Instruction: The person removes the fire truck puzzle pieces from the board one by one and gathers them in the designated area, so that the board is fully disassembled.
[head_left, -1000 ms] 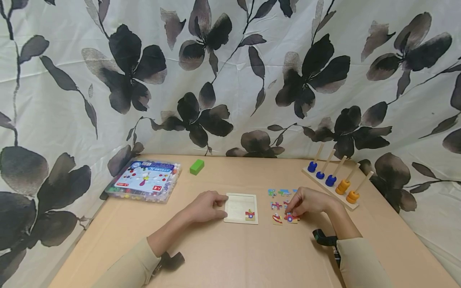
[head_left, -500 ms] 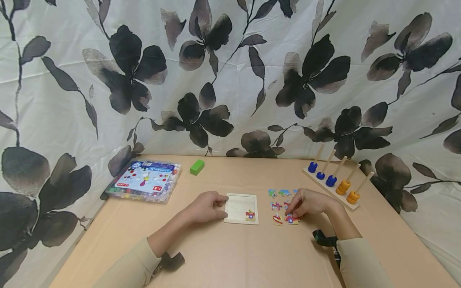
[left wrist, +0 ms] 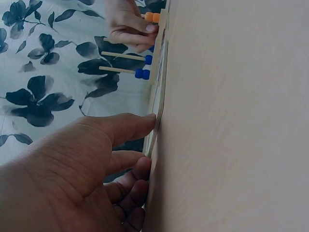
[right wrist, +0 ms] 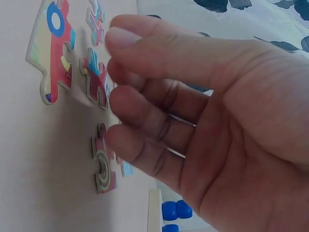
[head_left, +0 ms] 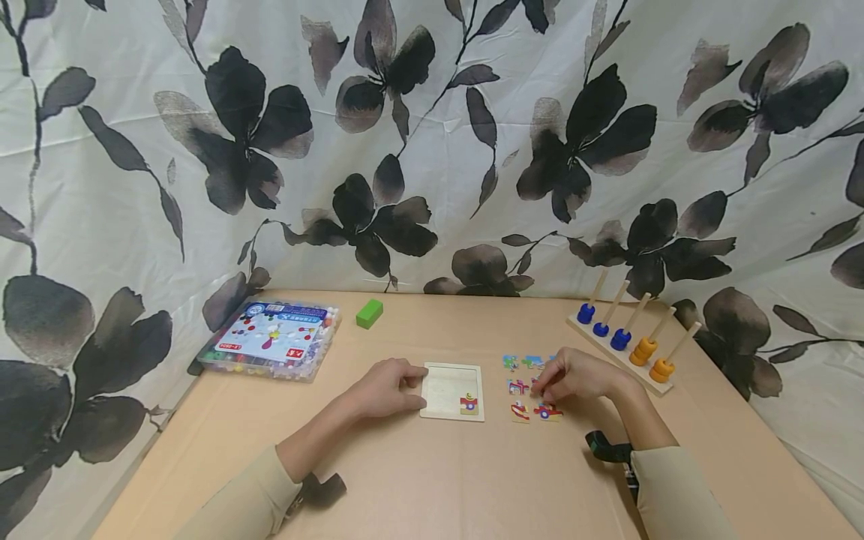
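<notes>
My left hand holds the left edge of a shallow wooden puzzle tray between thumb and fingers; the left wrist view shows the thumb at its rim. In the tray's near right corner sits one puzzle piece with a red and yellow picture. My right hand hovers over the loose jigsaw pieces, fingers loosely bent. In the right wrist view its fingertips are close to a red and blue piece, and nothing shows between them. A red piece with a wheel lies nearby. The hand hides some pieces in the head view.
A wooden peg counter with blue and orange beads stands at the right. A green block lies at the back, beside a clear plastic case of beads. A floral cloth hangs behind the table.
My right hand has shifted slightly away from me, off the near red piece with the wheel, which now shows more fully. The left hand and the tray stay put.
</notes>
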A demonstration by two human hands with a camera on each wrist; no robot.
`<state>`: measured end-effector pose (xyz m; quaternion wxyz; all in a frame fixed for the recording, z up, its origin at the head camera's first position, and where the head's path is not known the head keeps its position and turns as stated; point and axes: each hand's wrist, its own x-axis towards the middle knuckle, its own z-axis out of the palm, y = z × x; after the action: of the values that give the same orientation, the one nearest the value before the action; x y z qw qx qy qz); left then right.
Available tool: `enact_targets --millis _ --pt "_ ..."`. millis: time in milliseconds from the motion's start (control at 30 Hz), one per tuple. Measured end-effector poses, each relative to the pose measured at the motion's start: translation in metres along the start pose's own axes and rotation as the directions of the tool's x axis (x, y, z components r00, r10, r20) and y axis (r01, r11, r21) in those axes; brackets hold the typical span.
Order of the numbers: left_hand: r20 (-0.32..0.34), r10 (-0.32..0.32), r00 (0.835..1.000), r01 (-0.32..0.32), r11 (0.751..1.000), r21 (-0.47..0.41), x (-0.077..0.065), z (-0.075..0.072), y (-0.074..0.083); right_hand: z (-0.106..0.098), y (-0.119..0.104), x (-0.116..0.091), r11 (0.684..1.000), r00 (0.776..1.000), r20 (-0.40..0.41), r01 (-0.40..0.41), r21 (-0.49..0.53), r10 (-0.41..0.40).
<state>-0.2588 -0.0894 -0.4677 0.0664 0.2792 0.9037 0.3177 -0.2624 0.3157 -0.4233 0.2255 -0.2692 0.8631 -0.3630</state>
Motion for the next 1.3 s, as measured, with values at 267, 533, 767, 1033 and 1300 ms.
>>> enact_targets --millis 267,533,767,1033,1300 --pt "-0.001 0.006 1.0 -0.006 1.0 0.001 0.0 0.0 0.0 0.003 -0.006 0.006 0.999 0.996 -0.078 0.032 -0.044 -0.035" --pt "-0.003 0.009 1.0 -0.009 1.0 0.007 0.0 0.0 0.001 0.011 -0.016 0.014 0.994 0.972 -0.219 0.061 -0.089 -0.079" --pt "-0.003 0.004 1.0 -0.004 1.0 -0.003 -0.001 0.0 0.002 0.021 -0.026 0.025 0.986 0.949 -0.28 0.119 -0.113 -0.146" --pt "-0.006 0.007 1.0 -0.007 1.0 -0.001 0.0 0.001 0.0 0.032 -0.038 0.032 0.974 0.937 -0.28 0.179 -0.136 -0.211" --pt "-0.005 0.013 1.0 -0.013 1.0 0.002 0.0 0.001 0.0 0.047 -0.045 0.042 0.972 0.942 -0.258 0.184 -0.144 -0.216"
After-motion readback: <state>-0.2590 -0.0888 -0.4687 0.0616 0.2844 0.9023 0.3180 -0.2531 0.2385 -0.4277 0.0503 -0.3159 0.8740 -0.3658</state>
